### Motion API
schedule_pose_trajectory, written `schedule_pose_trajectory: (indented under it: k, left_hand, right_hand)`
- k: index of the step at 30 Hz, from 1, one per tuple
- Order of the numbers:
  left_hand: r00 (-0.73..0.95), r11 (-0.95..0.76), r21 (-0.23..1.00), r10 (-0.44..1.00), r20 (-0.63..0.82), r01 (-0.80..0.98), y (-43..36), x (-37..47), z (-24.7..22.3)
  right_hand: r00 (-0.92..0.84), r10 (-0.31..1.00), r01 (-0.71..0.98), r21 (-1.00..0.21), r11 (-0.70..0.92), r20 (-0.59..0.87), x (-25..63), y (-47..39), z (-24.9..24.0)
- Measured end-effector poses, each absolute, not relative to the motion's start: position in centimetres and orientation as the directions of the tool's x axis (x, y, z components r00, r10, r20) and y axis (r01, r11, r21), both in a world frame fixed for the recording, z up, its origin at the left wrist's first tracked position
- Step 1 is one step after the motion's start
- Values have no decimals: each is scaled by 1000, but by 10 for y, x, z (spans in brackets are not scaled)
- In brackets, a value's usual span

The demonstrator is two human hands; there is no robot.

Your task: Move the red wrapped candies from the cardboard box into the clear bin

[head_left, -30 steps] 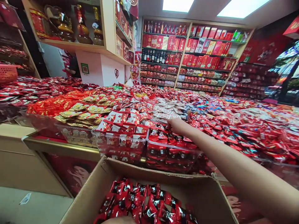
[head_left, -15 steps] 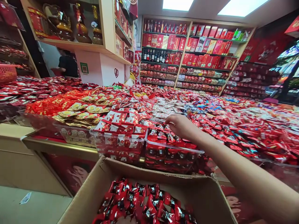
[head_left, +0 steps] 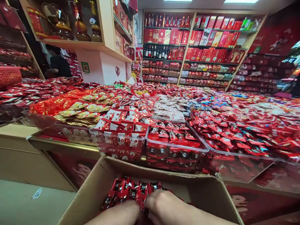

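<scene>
An open cardboard box (head_left: pixel 206 190) stands in front of me, holding red and black wrapped candies (head_left: pixel 124 189). Both of my hands reach down into it, side by side. My right hand (head_left: pixel 161 201) has its knuckles bent and its fingers curled down among the candies; what they hold is hidden. Only the back and wrist of my left hand (head_left: pixel 126 210) show, its fingers out of sight. Just beyond the box, a clear plastic bin (head_left: pixel 178 147) contains the same kind of candies, laid in rows up to its rim.
Left of that bin stands another clear bin (head_left: pixel 117 137) of red and white packets. Gold packets (head_left: pixel 86 109) and white packets (head_left: pixel 170 109) lie in heaps on the counter. Shelves (head_left: pixel 185 59) of bottles and boxes line the back. A person (head_left: pixel 59 64) is at the far left.
My right hand has left the clear bin and come down into the cardboard box. More of my left hand and wrist shows now. The view has shifted slightly.
</scene>
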State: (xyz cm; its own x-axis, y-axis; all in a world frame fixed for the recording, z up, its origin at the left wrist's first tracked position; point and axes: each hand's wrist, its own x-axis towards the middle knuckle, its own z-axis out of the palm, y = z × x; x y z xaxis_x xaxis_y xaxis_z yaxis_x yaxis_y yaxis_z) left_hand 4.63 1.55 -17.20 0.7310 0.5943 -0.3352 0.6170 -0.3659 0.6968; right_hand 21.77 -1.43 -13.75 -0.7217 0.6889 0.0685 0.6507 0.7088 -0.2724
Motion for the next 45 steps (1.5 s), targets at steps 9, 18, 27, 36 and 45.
schedule_pose_trajectory:
  k: [9,18,27,36,45]
  left_hand:
    - [587,59,987,798,-139,153,21,55,-105]
    - [665,228,973,720,-197,41,18,55,-97]
    - [727,-60,974,675,-123,220,11,61,-108]
    - [839,356,934,509,-191,-3,8,54,-106]
    - [784,210,973,587,-203,94,6,57,-94]
  right_hand:
    - [-344,939,178,-982,54,-11,223,-10,-107]
    - [-175,982,-302,-945,-125,-74,220,-13,-91]
    - [-113,986,-289,-945,-154,-126,222,-11,-91]
    - [-295,955,-383,-912,-150,-33,224,-17,-80]
    - [-305,952,-389,-906,-166,-43,221,-17,-87]
